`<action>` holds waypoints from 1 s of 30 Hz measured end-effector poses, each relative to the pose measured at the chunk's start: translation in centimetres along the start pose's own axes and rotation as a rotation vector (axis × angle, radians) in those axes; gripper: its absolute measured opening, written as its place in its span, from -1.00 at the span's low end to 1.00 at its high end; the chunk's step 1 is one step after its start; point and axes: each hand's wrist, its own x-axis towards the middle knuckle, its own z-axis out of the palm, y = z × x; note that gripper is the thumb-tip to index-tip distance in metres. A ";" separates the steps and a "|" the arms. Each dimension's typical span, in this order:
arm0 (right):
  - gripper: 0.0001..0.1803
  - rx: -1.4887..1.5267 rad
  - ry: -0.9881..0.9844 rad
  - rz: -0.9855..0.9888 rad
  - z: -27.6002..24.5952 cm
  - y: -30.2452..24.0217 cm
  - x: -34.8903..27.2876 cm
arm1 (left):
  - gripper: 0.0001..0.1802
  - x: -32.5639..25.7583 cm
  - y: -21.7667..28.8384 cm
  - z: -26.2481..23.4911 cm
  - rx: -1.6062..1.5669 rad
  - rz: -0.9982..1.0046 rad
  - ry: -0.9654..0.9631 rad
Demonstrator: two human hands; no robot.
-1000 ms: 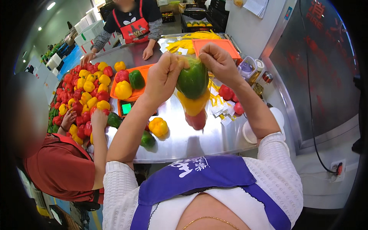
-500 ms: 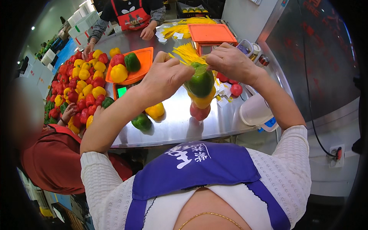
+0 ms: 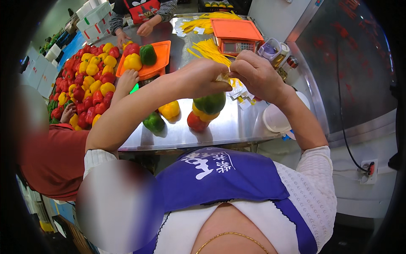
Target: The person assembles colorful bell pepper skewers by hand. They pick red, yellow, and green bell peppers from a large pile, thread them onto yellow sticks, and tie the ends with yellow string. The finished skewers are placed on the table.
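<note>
A clear plastic bag (image 3: pixel 221 78) holds a green bell pepper (image 3: pixel 211 103), a yellow bell pepper (image 3: pixel 205 115) and a red bell pepper (image 3: pixel 197 123), stacked green uppermost. It leans over the steel table (image 3: pixel 237 137). My left hand (image 3: pixel 203 78) is closed around the bag's gathered neck, its fingers partly hidden. Right beside it, my right hand (image 3: pixel 254 75) pinches at the same neck with bent fingers. A loose green pepper (image 3: pixel 154 122) and a yellow pepper (image 3: pixel 169 110) lie left of the bag.
An orange scale pan (image 3: pixel 163 57) holds several peppers, and a co-worker's hand (image 3: pixel 128 79) is at its near edge. Mixed peppers (image 3: pixel 86 84) are heaped at left. Yellow strips (image 3: pixel 210 51), an orange-topped scale (image 3: pixel 236 30) and a white tub (image 3: pixel 279 117) are also there. Another person (image 3: pixel 144 17) stands opposite.
My left hand has turned over and moved right against my right hand, closing on the bag's neck. The bagged peppers have tilted left. A co-worker's hand has come up to the scale pan.
</note>
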 end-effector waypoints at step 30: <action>-0.64 1.391 0.989 1.726 26.3 5.3 -19.0 | -0.02 -8.2 -7.9 17.2 -0.050 -0.602 -0.407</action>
